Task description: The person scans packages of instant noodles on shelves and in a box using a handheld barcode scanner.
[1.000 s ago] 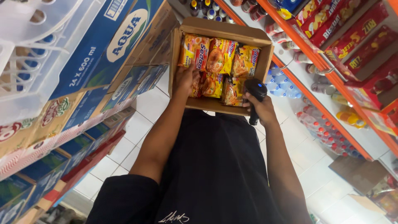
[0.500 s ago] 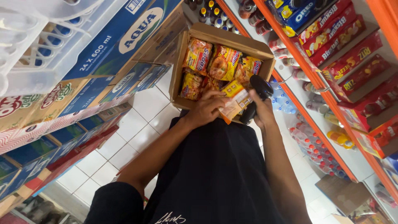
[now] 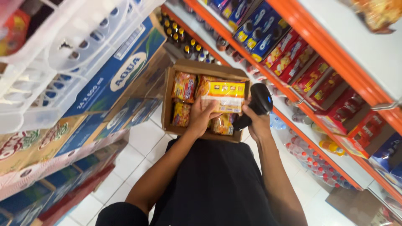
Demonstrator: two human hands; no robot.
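Observation:
An open brown cardboard box (image 3: 168,94) of yellow and orange snack packets rests against my black shirt. My left hand (image 3: 201,117) holds one yellow packet (image 3: 223,96) lifted above the box, its flat face turned up. My right hand (image 3: 256,122) grips a black handheld scanner (image 3: 259,101) at the box's right edge, its head right beside the lifted packet. Several more packets (image 3: 184,86) lie inside the box.
Orange shelves (image 3: 335,54) on the right carry red and blue packaged goods, with small bottles (image 3: 312,161) on the low shelf. Stacked blue and printed cartons (image 3: 113,83) and a white plastic crate (image 3: 54,50) stand on the left. White floor tiles (image 3: 134,146) run between.
My left hand took a yellow packet out of the box and raised it flat beside the scanner. The scanner in my right hand lifted toward it.

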